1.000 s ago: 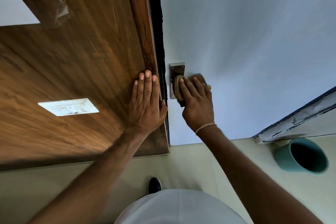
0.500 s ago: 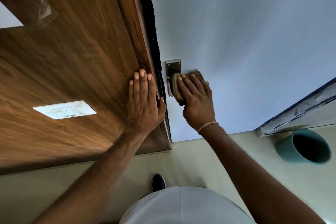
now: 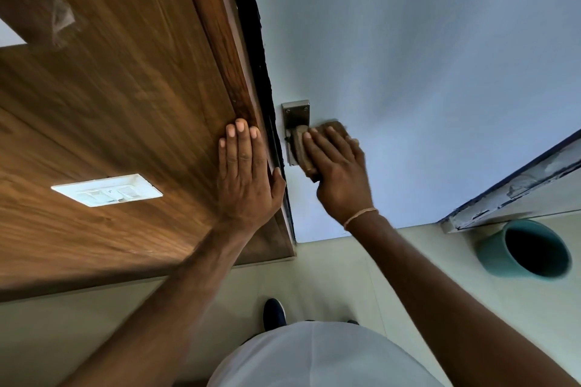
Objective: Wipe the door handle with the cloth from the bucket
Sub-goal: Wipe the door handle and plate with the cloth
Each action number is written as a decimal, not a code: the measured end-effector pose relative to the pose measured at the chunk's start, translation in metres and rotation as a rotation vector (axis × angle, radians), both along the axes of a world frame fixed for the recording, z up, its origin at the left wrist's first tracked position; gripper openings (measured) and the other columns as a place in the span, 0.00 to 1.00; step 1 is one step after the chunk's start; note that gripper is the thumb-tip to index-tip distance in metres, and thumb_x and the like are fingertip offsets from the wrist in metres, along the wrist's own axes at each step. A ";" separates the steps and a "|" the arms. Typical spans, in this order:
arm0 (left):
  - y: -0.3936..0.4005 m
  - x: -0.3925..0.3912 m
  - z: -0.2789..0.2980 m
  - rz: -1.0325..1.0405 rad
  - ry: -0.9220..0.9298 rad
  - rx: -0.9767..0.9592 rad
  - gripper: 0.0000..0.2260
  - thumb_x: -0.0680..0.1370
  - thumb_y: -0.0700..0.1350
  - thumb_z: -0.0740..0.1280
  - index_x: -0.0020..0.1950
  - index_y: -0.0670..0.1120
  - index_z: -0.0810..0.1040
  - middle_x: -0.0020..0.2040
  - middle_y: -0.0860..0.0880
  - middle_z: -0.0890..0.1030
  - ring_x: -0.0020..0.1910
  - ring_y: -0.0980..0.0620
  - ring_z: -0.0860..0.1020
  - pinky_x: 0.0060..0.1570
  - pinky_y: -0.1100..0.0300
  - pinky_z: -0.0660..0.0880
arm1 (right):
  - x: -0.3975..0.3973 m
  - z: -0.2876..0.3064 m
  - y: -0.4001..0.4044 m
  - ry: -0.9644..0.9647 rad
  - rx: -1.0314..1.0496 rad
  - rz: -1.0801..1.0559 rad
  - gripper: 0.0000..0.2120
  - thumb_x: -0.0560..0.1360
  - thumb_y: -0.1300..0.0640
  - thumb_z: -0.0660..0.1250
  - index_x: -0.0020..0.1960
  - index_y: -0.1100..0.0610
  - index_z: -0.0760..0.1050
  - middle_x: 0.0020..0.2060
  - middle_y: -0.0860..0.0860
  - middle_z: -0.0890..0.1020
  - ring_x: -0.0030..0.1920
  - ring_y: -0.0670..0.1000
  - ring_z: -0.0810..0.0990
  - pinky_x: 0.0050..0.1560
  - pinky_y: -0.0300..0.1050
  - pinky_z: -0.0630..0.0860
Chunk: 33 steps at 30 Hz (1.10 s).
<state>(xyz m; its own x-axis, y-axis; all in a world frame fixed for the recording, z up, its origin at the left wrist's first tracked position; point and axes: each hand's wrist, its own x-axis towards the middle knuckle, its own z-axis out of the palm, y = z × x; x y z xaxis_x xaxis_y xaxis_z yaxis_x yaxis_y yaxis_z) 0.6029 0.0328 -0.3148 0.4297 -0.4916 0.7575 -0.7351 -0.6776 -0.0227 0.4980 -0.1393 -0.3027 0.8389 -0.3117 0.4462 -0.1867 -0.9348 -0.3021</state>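
A metal door handle point(image 3: 295, 115) is fixed to the pale blue door point(image 3: 408, 56), near its left edge. My right hand point(image 3: 338, 171) holds a brown cloth point(image 3: 303, 151) wrapped over the handle's lever, fingers curled round it. Most of the lever is hidden under cloth and fingers; only the backplate shows. My left hand point(image 3: 243, 173) lies flat with straight fingers on the wooden frame point(image 3: 220, 41) just left of the handle. A teal bucket point(image 3: 490, 254) stands on the floor at the right.
A wood panel point(image 3: 110, 88) with a white switch plate point(image 3: 107, 190) fills the left. A dark gap runs between frame and door. A worn sill edge point(image 3: 515, 182) sits above the bucket. My shoe point(image 3: 274, 313) is on the pale floor below.
My right hand with the cloth has slid slightly along the handle. The left hand stays flat on the frame. The view has shifted a little.
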 end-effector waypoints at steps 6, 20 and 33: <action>0.000 0.000 0.000 0.022 -0.007 0.007 0.46 0.79 0.49 0.71 0.86 0.38 0.46 0.84 0.34 0.59 0.87 0.40 0.47 0.85 0.42 0.53 | -0.024 -0.005 -0.037 -0.029 0.102 -0.194 0.35 0.70 0.64 0.59 0.78 0.58 0.71 0.75 0.55 0.76 0.79 0.61 0.68 0.75 0.59 0.66; 0.003 -0.006 0.006 -0.010 -0.002 0.007 0.40 0.81 0.42 0.67 0.86 0.37 0.47 0.84 0.36 0.55 0.84 0.35 0.56 0.85 0.41 0.56 | 0.008 0.013 -0.009 -0.111 -0.036 0.119 0.18 0.79 0.51 0.71 0.68 0.54 0.82 0.67 0.52 0.83 0.71 0.59 0.79 0.69 0.57 0.75; 0.008 -0.006 0.005 -0.003 -0.003 0.026 0.40 0.80 0.42 0.66 0.86 0.37 0.48 0.85 0.37 0.53 0.87 0.41 0.46 0.85 0.41 0.54 | 0.017 -0.003 -0.021 -0.275 -0.059 0.041 0.16 0.67 0.66 0.77 0.54 0.57 0.88 0.56 0.53 0.88 0.61 0.59 0.85 0.58 0.54 0.82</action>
